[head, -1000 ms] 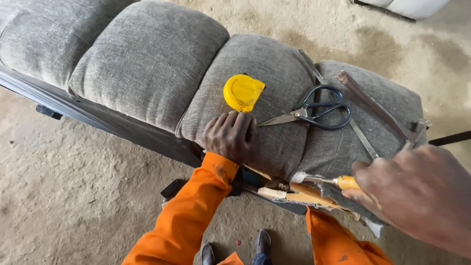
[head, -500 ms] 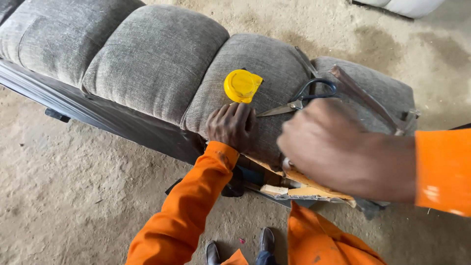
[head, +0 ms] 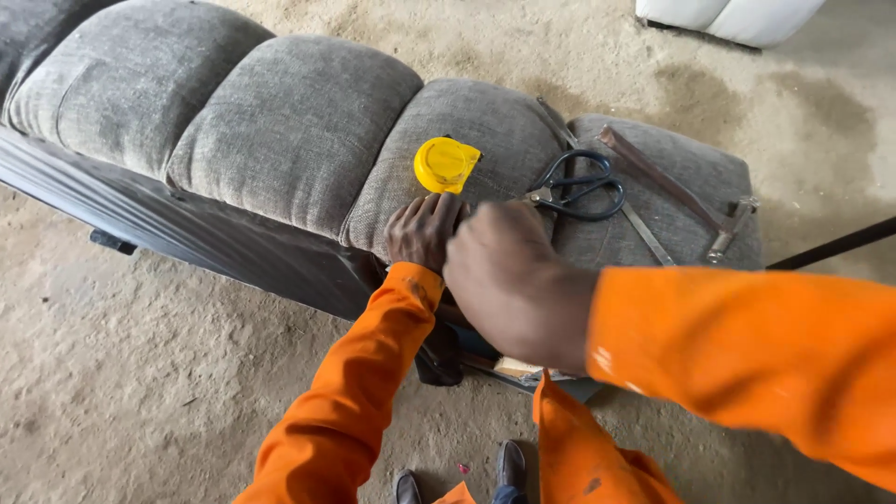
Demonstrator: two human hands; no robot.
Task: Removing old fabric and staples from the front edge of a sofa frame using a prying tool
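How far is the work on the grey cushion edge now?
Done: grey fabric covers the cushions on top. In hand: the left hand presses the cushion edge; the right hand is close beside it, its grip hidden. Left: bare wood shows under the edge. The scissors and yellow tape measure lie unused.

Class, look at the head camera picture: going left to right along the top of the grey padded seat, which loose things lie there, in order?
Yellow tape measure → dark-handled scissors → long metal bar near the cushion's right end.
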